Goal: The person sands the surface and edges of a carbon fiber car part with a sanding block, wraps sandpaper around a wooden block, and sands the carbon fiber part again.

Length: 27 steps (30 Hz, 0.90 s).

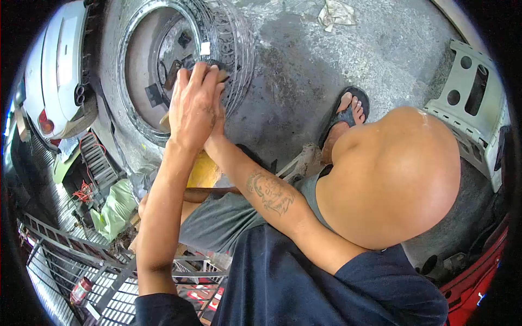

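Note:
My left hand (191, 104) lies over my right hand (218, 111) at the near right side of a large round tyre-like ring (126, 51) on the floor. The left fingers are bent and pressed together. Beyond the fingertips shows a small brownish piece (223, 75), gripped between the hands, its shape mostly hidden. My right hand is largely covered, so its fingers hardly show. A white label (205, 48) sits on the ring above the fingertips. Dark scraps (154, 95) lie inside the ring.
A yellow item (204, 171) is below my wrists. A grey step stool (465, 81) stands at right, a cloth (336, 14) at top. At left are a white car (60, 60), a green bag (117, 209) and a metal rack (109, 266). My sandalled foot (345, 111) is right of centre.

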{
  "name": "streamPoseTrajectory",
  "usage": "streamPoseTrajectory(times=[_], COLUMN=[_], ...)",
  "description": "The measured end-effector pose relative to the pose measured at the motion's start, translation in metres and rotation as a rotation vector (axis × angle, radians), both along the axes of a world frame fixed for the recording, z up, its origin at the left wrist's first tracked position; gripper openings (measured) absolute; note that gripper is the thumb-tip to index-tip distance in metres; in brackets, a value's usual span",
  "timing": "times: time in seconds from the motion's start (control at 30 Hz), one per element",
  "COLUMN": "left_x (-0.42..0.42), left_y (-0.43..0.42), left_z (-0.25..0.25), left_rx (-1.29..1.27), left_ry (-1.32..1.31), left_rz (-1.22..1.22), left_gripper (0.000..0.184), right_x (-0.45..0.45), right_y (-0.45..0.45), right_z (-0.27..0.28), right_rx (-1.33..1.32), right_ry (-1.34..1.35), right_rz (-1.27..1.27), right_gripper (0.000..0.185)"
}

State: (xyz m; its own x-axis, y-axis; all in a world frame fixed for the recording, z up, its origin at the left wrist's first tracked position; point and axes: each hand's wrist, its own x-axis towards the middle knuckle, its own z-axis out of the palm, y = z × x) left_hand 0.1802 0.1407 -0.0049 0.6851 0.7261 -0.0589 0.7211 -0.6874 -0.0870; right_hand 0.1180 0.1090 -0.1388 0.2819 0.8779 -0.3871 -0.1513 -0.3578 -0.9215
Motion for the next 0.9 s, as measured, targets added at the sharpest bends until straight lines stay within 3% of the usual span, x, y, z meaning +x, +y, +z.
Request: streamPoseTrajectory(times=[0.03,0.13,0.17,0.27,0.73,0.83,0.87,0.9], left_x=[0.000,-0.020,-0.017,-0.004,-0.006,-0.026,-0.018,-0.012], left_y=[-0.001,-0.032,-0.028,-0.011,-0.015,-0.025,-0.015,-0.008], left_z=[-0.002,0.017,0.019,0.010,0.008,0.016,0.010,0.006], left_rx=[0.019,-0.002,0.001,0.001,0.053,0.014,0.021,0.025], left_ry=[-0.012,0.019,0.026,0.004,-0.101,-0.046,-0.059,-0.065], left_rz=[-0.007,0.039,0.029,0.017,0.063,0.086,0.049,0.023], left_gripper=[0.035,0.034,0.034,0.035,0.034,0.035,0.034,0.033], right_x=[0.003,-0.015,-0.019,-0.028,-0.014,-0.036,-0.107,-0.093], right_y=[-0.003,-0.002,0.002,0.003,0.001,0.008,0.019,0.014], right_z=[0.005,-0.010,-0.011,-0.018,-0.024,-0.033,-0.073,-0.061], right_rx=[-0.001,-0.058,-0.049,0.028,0.022,-0.066,0.442,0.433], right_ry=[0.005,1.903,1.911,-0.421,-0.641,1.701,0.807,0.811], right_rz=[0.002,-0.682,-0.686,0.053,0.343,-0.604,-0.607,-0.599], right_gripper=[0.050,0.046,0.046,0.040,0.057,0.057,0.062,0.062])
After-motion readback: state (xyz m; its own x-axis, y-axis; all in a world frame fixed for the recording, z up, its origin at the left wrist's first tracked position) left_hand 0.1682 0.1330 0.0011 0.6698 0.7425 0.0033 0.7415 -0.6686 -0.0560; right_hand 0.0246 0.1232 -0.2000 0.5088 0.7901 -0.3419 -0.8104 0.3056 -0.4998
